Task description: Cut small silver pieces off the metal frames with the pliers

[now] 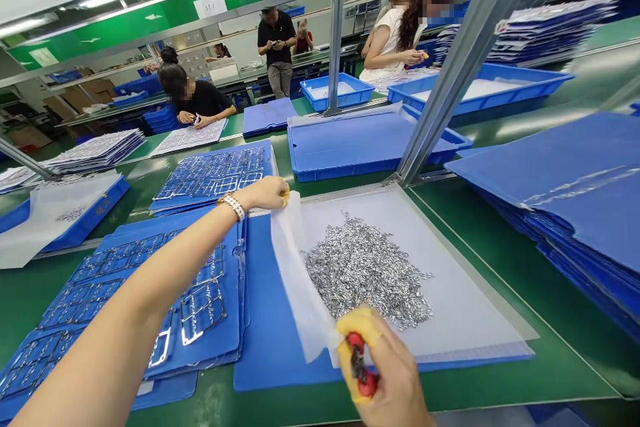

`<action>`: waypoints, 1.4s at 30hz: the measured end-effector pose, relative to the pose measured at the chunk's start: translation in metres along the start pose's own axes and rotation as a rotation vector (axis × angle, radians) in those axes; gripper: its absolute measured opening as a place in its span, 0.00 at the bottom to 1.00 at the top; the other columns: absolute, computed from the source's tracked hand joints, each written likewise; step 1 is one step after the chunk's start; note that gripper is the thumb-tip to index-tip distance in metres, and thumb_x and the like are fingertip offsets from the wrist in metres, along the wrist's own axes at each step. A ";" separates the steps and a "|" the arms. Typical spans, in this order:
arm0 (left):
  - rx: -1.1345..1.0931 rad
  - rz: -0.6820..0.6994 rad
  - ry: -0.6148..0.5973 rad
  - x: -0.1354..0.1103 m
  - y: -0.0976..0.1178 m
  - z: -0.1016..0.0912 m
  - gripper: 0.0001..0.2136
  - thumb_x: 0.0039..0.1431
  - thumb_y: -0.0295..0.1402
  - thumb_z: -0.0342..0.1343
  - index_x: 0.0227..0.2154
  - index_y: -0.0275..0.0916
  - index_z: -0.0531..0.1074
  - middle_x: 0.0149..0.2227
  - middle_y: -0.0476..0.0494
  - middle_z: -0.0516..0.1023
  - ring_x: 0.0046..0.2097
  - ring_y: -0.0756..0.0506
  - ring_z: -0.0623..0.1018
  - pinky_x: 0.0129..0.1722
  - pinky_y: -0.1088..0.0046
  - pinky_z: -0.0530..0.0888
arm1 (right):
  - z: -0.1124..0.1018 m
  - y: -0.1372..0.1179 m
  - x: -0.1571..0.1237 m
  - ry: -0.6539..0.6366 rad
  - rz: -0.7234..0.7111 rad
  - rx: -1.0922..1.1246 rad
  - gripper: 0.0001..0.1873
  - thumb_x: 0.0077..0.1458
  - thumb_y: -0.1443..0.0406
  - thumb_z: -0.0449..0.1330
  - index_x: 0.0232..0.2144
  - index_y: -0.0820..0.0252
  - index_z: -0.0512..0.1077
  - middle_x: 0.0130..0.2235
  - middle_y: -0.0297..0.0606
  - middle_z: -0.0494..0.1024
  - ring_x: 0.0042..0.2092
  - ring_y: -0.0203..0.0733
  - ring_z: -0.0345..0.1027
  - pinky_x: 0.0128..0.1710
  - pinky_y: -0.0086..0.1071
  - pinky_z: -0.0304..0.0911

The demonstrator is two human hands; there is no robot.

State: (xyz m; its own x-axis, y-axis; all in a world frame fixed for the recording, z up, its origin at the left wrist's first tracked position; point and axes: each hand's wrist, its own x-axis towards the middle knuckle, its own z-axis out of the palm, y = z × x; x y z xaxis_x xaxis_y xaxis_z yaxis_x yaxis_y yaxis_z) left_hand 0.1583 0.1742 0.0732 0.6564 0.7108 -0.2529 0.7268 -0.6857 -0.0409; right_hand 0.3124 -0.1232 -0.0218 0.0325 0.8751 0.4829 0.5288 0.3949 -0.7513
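Note:
My left hand pinches the far left edge of a translucent white sheet and lifts it. My right hand, with yellow finger cots, pinches the sheet's near left corner and also holds a small red tool. A pile of small silver metal parts lies on the sheet. The sheet rests on a flat blue board. On my left wrist is a bracelet watch.
Blue moulded trays with metal frames lie stacked at the left. A blue bin sits behind, a stack of blue boards at the right. A slanted metal post rises in the middle. Several other people work at the far benches.

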 end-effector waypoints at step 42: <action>-0.318 -0.073 0.399 -0.200 -0.044 0.080 0.24 0.62 0.45 0.45 0.58 0.38 0.62 0.57 0.37 0.67 0.55 0.42 0.67 0.55 0.63 0.62 | 0.111 0.027 -0.016 -0.390 -0.183 0.043 0.23 0.55 0.65 0.52 0.54 0.53 0.60 0.48 0.41 0.73 0.47 0.46 0.67 0.46 0.40 0.63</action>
State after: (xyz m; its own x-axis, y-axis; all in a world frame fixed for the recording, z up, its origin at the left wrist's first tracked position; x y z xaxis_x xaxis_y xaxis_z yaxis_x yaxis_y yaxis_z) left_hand -0.0213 0.0496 0.0480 0.5828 0.8020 0.1311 0.7582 -0.5947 0.2674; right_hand 0.2319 -0.0951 -0.0998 -0.3858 0.8266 0.4098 0.4602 0.5574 -0.6911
